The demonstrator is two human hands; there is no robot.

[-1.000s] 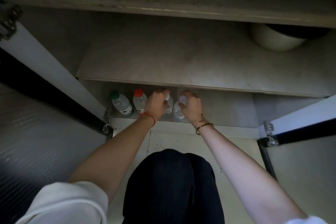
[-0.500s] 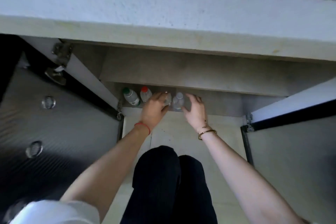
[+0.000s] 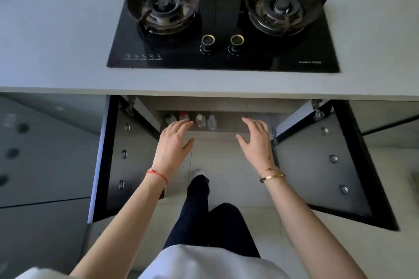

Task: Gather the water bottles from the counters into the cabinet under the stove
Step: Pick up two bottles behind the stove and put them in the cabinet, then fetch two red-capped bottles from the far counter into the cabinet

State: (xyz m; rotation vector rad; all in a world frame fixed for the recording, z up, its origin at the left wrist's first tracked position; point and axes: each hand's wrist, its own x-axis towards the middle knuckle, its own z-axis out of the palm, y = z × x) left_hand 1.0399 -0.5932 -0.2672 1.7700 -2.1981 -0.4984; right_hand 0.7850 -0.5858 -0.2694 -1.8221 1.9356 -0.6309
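Observation:
Several clear water bottles stand in a row on the floor of the open cabinet (image 3: 229, 124) under the stove: one with a green cap (image 3: 170, 118), one with a red cap (image 3: 184, 116), and two with pale caps (image 3: 200, 119) (image 3: 212, 121). My left hand (image 3: 174, 142) hovers in front of the left bottles, fingers spread, holding nothing. My right hand (image 3: 256, 140) is to the right of the row, also spread and empty. Neither hand touches a bottle.
A black two-burner gas stove (image 3: 223, 27) sits in the pale counter (image 3: 56, 29) above the cabinet. Both cabinet doors swing outward: the left door (image 3: 118, 161) and the right door (image 3: 326, 165). My dark-trousered legs (image 3: 210, 210) stand on the tiled floor between them.
Both hands let go of the two pale-capped bottles and pulled back out of the cabinet. My view rose from inside the cabinet to above the stove.

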